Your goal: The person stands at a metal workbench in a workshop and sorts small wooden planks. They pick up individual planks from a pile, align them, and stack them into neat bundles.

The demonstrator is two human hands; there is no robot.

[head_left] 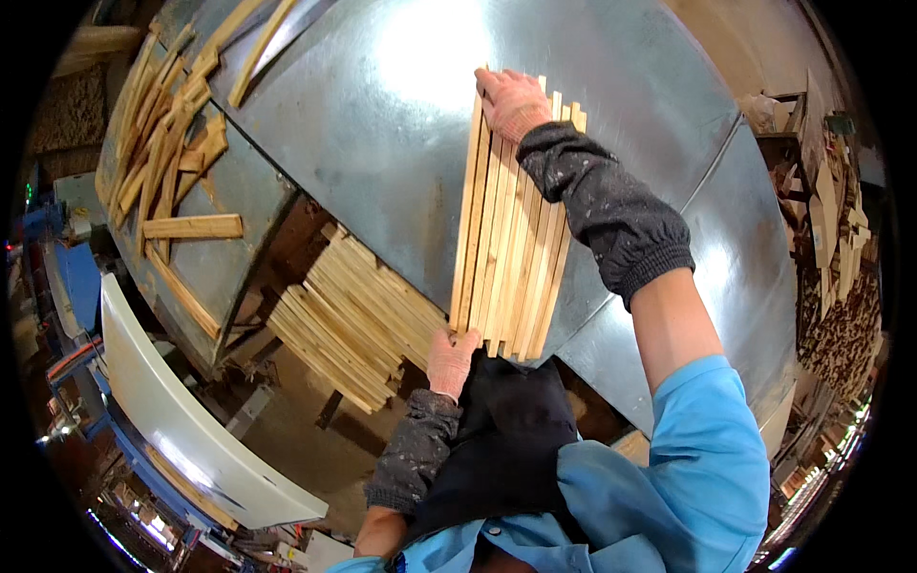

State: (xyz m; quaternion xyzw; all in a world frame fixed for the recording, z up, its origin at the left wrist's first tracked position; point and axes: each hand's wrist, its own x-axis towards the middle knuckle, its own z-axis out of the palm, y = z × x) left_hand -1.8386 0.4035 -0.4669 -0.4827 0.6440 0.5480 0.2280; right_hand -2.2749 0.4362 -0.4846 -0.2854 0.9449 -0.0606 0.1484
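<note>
A row of narrow pale wooden strips [511,248] lies side by side on a grey metal table top [382,143], with uneven ends. My right hand [516,103], in a pinkish work glove, is closed over the far left end of the row, fingers curled at the tips of the strips. At the near left corner, my left hand [451,363], gloved the same way, grips the strip ends with its thumb on top; its other fingers are mostly hidden. Dark speckled sleeve covers wrap both forearms.
Below the table edge on the left rests a stack of similar strips [358,315]. Loose offcuts [177,143] pile up on a side table [253,205] at the far left. A curved white panel [181,411] stands at lower left. More scrap wood [841,229] lies at right.
</note>
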